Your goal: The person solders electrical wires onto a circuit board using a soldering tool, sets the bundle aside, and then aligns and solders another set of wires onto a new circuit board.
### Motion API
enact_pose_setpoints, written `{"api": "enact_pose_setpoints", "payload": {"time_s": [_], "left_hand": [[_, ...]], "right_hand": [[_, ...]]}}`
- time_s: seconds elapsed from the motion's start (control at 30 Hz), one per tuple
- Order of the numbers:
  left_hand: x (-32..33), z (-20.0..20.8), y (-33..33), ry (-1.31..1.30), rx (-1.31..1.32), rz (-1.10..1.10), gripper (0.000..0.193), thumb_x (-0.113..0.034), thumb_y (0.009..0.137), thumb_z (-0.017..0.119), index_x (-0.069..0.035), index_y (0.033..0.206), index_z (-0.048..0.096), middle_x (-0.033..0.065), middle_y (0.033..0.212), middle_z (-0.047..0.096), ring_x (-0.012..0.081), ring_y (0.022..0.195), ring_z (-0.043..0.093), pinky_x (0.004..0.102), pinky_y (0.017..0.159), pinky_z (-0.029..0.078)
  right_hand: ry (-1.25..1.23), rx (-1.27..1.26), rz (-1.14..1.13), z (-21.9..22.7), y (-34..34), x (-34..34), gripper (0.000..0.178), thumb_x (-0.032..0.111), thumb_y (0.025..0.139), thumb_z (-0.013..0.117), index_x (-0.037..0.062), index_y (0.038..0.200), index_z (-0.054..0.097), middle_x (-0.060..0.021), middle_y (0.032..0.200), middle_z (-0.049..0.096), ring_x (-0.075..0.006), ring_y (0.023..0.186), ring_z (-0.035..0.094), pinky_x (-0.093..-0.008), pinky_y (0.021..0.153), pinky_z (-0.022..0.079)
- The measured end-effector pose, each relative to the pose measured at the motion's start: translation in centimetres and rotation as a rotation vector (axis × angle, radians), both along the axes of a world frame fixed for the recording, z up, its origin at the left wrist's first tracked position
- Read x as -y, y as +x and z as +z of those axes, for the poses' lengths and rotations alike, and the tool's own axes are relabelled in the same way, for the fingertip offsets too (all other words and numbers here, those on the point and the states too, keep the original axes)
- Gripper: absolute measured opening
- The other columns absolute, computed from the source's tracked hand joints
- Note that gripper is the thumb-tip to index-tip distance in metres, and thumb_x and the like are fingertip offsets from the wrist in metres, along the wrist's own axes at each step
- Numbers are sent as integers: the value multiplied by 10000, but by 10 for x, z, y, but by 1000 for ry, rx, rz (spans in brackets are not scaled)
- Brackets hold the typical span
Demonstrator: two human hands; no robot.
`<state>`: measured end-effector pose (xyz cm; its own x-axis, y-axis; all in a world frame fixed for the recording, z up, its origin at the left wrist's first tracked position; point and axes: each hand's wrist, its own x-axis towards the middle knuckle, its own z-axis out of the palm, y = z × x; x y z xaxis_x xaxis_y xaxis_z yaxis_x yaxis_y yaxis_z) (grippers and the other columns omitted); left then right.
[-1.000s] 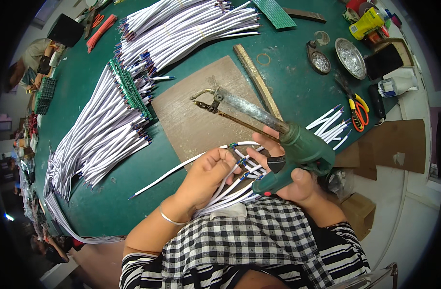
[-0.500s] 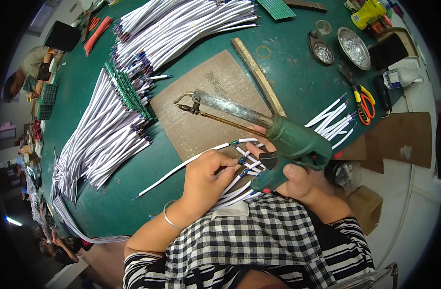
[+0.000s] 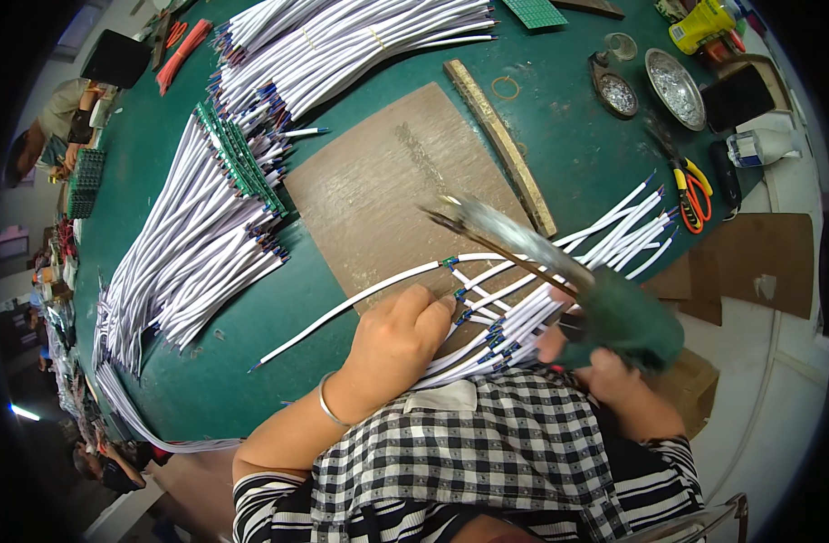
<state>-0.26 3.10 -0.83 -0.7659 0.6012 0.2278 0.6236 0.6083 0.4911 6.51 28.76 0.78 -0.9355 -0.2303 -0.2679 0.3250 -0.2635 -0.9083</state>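
A green pistol-shaped soldering gun [image 3: 636, 321], blurred by motion, is in my right hand [image 3: 609, 371]. My fingers are wrapped round its handle; its metal barrel points up and left over the brown board. My left hand [image 3: 396, 330] is closed, its curled fingertips against the left side of the joined white cables; what they pinch is hidden. Those white cables [image 3: 532, 317] lie in a bunch in front of me, with small green circuit pieces [image 3: 460, 294] at their joints. One long white cable [image 3: 342, 303] curves away to the left.
A brown board [image 3: 369, 181] lies on the green table [image 3: 224, 362], with a wooden bar [image 3: 500, 145] along its right side. Large bundles of white cables [image 3: 179, 244] fill the left. Metal dishes [image 3: 675, 89] and orange-yellow pliers [image 3: 690, 190] lie at right. Another person [image 3: 57, 127] sits far left.
My right hand has drawn the soldering gun right and slightly down, away from the joints, uncovering more of the cable bunch. My left hand stays close by, its fingers more curled over.
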Motion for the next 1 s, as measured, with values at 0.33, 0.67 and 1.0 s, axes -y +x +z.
{"api": "enact_pose_setpoints", "payload": {"time_s": [0.33,0.67,1.0], "left_hand": [[-1,-13,5,82,-44,55,132,-68,746,672,-55,868,624,58,772,567,207,623,587,313,526,489],[3,-12,6,-37,-100,-5,232,-107,757,613,-62,985,602,57,822,547,183,624,563,301,516,473],[12,-9,-4,48,-58,-86,243,-80,733,647,-36,971,658,88,844,624,222,669,612,317,555,498]], "right_hand": [[670,-334,150,16,15,-30,494,379,817,651,-64,1023,575,-78,690,616,-159,623,604,-289,644,500],[1046,-714,340,27,1,-35,283,158,810,629,-31,1015,581,-75,746,632,-158,635,602,-312,740,477],[895,-524,269,31,6,-36,271,177,768,679,26,988,639,-124,1008,610,-267,959,555,-391,829,437]]}}
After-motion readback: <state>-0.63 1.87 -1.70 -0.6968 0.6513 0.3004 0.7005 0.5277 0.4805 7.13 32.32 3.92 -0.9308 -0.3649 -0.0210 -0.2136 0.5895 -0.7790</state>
